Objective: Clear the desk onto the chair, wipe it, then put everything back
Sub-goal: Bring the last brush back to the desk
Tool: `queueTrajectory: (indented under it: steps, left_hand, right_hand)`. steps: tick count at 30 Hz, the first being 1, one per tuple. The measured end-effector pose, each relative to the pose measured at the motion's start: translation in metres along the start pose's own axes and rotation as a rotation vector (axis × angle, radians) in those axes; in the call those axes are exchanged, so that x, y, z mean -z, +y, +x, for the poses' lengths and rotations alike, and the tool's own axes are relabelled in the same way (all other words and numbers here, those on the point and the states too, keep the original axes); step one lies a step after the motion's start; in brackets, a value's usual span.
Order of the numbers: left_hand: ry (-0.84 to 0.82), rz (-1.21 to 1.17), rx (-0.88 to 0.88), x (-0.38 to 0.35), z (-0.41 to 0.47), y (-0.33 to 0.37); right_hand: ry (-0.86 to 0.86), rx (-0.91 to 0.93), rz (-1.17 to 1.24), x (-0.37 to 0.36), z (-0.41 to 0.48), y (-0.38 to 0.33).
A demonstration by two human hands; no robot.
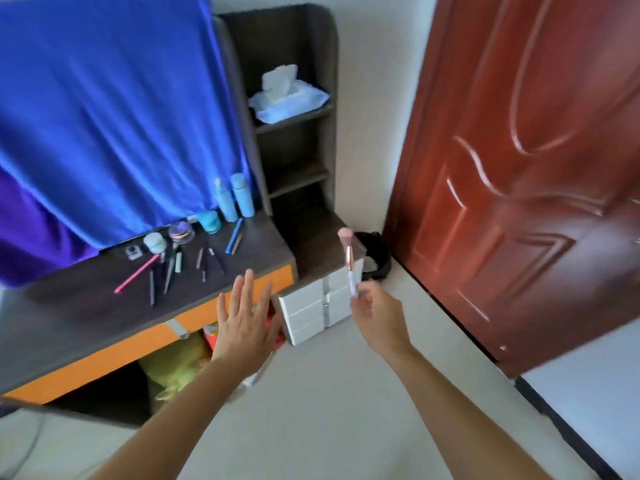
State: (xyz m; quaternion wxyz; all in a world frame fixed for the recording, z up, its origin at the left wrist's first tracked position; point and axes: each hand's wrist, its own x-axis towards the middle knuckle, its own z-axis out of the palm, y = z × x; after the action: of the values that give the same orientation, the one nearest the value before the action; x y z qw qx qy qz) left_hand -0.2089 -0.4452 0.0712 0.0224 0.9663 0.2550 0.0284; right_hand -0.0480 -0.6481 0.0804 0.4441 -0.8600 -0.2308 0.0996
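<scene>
The dark desk with an orange front edge holds two light-blue bottles, a teal jar, a clear jar, a pale green jar, a pink pencil and several dark pencils and brushes. My right hand grips a pink-tipped makeup brush upright, to the right of the desk over the white drawers. My left hand is open with fingers spread, hovering in front of the desk's right front corner. No chair is in view.
A blue cloth hangs behind the desk. A dark shelf unit holds a wet-wipe pack. White drawers stand below it, a black bin in the corner, a red-brown door at right. Bags lie under the desk.
</scene>
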Motion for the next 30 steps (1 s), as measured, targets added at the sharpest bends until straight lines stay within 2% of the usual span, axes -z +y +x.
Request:
queueTrajectory:
  steps: [5, 17, 23, 30]
  left_hand:
    - [-0.121, -0.020, 0.140, -0.016, 0.023, -0.068]
    - [-0.344, -0.092, 0.426, -0.089, 0.127, -0.135]
    - [-0.484, -0.061, 0.467, -0.108, 0.161, -0.157]
    - [-0.591, -0.063, 0.386, -0.150, 0.191, -0.196]
  right_hand:
    - [-0.203, 0.015, -0.084, -0.079, 0.046, -0.031]
    - [-0.514, -0.038, -0.186, -0.204, 0.232, -0.028]
    - [-0.603, -0.099, -0.245, -0.255, 0.284, -0.024]
    - [-0.637, -0.134, -0.240, -0.303, 0.294, -0.026]
